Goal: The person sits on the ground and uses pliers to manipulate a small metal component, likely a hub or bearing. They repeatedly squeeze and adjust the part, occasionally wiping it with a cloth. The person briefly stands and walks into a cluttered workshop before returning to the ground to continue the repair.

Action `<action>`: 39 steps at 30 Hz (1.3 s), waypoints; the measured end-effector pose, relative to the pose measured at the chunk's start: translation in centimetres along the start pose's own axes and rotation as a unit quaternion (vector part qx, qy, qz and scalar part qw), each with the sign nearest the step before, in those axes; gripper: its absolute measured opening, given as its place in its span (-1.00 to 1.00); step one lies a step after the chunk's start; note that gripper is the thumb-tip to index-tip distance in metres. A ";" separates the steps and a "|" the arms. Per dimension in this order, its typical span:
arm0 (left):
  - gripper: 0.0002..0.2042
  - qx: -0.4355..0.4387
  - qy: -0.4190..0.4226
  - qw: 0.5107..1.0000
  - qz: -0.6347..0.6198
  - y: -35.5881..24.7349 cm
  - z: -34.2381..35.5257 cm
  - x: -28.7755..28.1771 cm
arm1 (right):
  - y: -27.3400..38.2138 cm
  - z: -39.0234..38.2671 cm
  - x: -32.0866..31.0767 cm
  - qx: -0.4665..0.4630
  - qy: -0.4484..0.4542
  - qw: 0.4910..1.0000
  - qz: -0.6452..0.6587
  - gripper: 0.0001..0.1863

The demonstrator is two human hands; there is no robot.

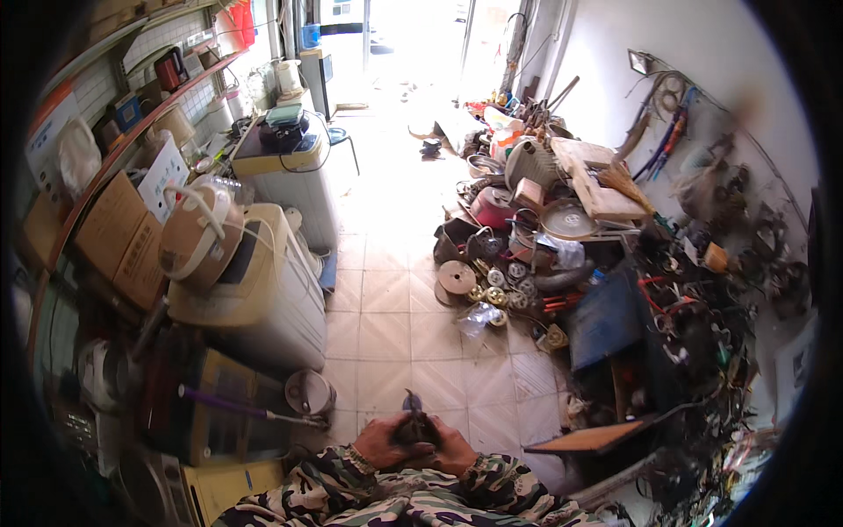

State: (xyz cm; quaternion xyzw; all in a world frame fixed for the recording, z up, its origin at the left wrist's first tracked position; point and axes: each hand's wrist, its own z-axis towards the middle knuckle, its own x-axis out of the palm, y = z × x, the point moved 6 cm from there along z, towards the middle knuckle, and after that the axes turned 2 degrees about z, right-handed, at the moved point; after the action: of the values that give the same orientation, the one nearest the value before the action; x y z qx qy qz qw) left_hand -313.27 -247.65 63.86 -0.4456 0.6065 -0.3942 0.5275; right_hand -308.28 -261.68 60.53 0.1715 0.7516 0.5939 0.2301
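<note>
Close in front of my body, my left hand [382,443] and my right hand [453,448] come together, fingers curled inward. Between them is a small dark object [414,429], gripped from both sides. A thin curved tip sticks up past the fingers on its far side, with a bluish grey patch beside it. Its kind is too small and shadowed to make out. Camouflage sleeves cover both forearms down to the wrists.
Tiled floor [386,329] runs ahead to a bright doorway. On the left stand a washing machine [290,294] with a rice cooker [204,233] on top and a round metal pot [309,393]. Heaped scrap parts, a blue panel [606,321] and a wooden board [593,436] crowd the right.
</note>
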 end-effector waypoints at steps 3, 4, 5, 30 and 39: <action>-0.43 0.007 0.014 1.000 -0.026 0.8 8.5 -4.4 | 1.2 8.7 -5.0 -0.018 0.044 0.996 0.072 -0.13; -0.44 0.014 0.020 0.999 -0.021 1.0 11.9 -6.1 | 1.3 12.0 -6.9 -0.020 0.070 0.991 0.111 -0.15; -0.44 0.016 0.025 1.000 -0.009 0.8 14.5 -8.1 | 2.1 15.0 -7.9 -0.025 0.098 0.982 0.157 -0.17; -0.77 -0.080 -0.234 0.929 -0.275 7.5 80.0 -65.8 | 16.0 87.7 -47.2 -0.107 -0.212 0.882 0.407 -0.52; -0.75 -0.122 -0.237 0.929 -0.257 11.1 109.7 -76.4 | 15.0 115.0 -65.2 -0.038 -0.304 0.903 0.302 -0.71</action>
State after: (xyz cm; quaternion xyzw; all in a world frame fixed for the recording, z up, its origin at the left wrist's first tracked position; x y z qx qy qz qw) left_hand -202.33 -172.20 60.80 -0.7274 0.3725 -0.3222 0.4778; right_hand -190.81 -199.19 62.70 0.5531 0.5347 0.5821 0.2634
